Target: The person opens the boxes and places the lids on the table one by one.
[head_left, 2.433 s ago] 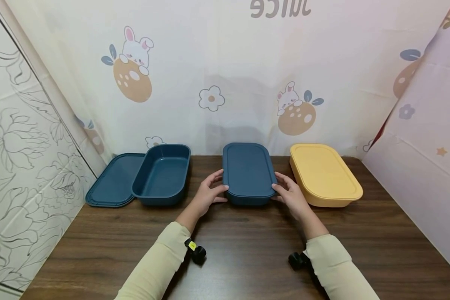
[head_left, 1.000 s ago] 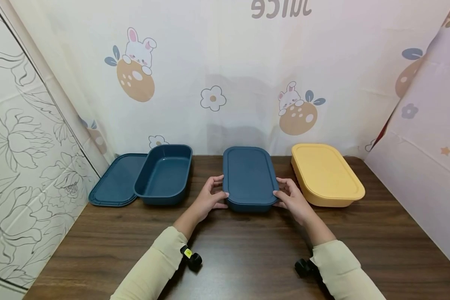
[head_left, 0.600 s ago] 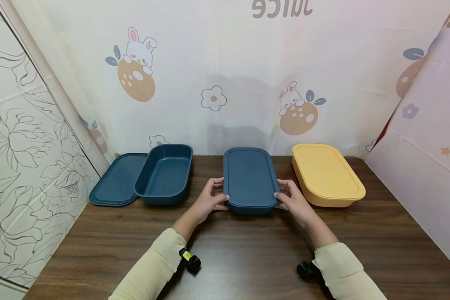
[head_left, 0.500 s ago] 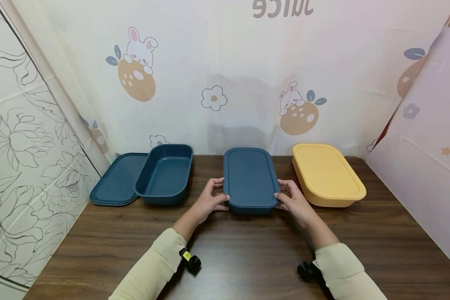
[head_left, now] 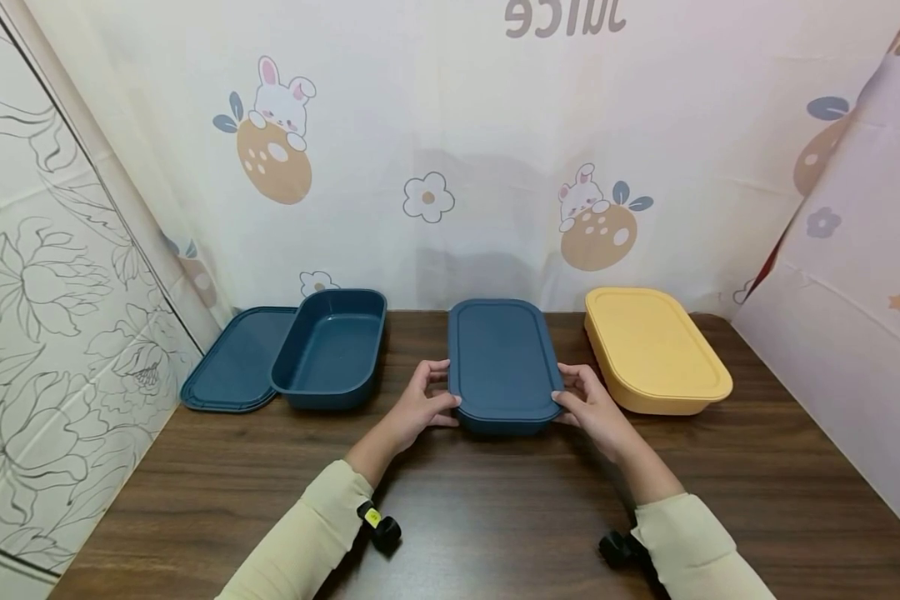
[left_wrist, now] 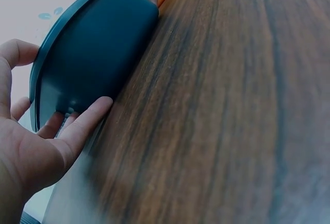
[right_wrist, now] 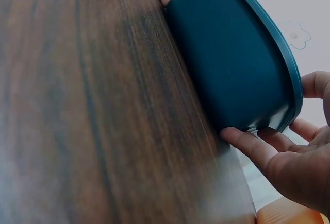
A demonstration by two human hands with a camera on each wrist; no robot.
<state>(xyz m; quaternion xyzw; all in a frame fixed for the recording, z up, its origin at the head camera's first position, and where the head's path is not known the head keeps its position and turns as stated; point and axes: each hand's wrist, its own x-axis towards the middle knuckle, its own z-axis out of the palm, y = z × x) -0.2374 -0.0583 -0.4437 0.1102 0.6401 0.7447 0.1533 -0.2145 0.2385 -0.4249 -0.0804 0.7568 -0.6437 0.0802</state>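
A dark blue lidded food container (head_left: pixel 504 358) sits on the wooden table in the middle of the head view, its lid on top. My left hand (head_left: pixel 414 410) grips its left side near the front corner, thumb on the lid's edge and fingers along the wall. On the opposite side my right hand (head_left: pixel 596 412) holds it the same way. In the left wrist view, the left hand (left_wrist: pixel 38 149) spreads its fingers from the lid rim down to the base. The right wrist view shows the right hand (right_wrist: pixel 296 165) likewise, with a fingertip low by the tabletop.
To the left stands an uncovered dark blue container (head_left: pixel 326 402), overlapping a flat blue lid (head_left: pixel 228 371). A yellow lidded container (head_left: pixel 656 346) stands close to the right of my right hand. A printed curtain (head_left: pixel 487 125) hangs behind the table (head_left: pixel 487 517).
Between both hands the lidded blue container has slid a little toward me, away from the curtain. The other containers and the loose lid stay where they were.
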